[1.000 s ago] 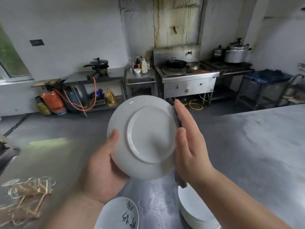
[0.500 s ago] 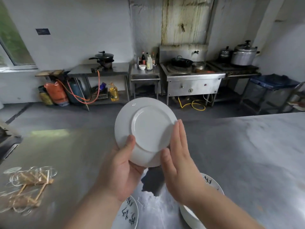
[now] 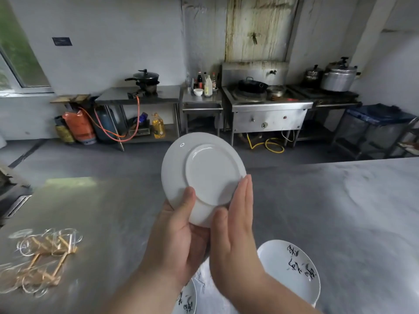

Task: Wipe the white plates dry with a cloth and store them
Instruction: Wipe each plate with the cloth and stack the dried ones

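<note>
left hand (image 3: pixel 179 236) grips white plate (image 3: pixel 201 175); right hand (image 3: pixel 235 232) flat against its rim.

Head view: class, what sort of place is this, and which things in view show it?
Probably a commercial kitchen: a steel wok stove against the far wall, a large pressure cooker beside it, and a gas cylinder by the side table.
</note>
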A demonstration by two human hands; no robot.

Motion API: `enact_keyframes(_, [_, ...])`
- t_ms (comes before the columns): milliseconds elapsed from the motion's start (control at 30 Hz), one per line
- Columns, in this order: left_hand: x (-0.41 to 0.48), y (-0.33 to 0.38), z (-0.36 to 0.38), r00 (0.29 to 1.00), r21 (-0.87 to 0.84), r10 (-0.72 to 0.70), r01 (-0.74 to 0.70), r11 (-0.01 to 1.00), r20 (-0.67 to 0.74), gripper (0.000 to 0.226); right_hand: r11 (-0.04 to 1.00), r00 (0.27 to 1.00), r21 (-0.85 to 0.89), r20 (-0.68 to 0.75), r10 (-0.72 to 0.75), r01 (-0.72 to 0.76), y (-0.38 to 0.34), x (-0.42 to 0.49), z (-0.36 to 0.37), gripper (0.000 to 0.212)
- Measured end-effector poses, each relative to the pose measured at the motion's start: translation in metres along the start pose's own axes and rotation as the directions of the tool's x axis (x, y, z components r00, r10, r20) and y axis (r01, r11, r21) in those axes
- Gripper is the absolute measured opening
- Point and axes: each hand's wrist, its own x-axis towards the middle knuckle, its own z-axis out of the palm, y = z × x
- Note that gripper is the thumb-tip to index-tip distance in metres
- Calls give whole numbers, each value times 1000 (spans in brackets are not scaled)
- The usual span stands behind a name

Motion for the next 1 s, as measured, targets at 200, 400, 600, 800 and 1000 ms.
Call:
enact_keyframes(200, [1,42,-10,996,49,29,-34,998,87,57,971,975,98,-71,-212,218,0,71,-48,91])
enact_keyframes(400, [0,35,-20,996,193,-92,90,977,2,54,966,944,-73,245,-222,246,-5,94,-66,107])
enact_keyframes(600, [9,26,-27,993,35,-35,39,999,-113,60,972,992,-229,126,-25,54,9,-1,-7,98])
enact_keyframes(800, [17,21,-16,989,85,52,-41,996,-136,57,982,999,-188,25,26,-21,6,27,-12,94])
enact_keyframes(1000, [16,5,-10,995,93,13,-4,996,-96,54,980,999,-197,-2,40,-40,13,60,-45,87])
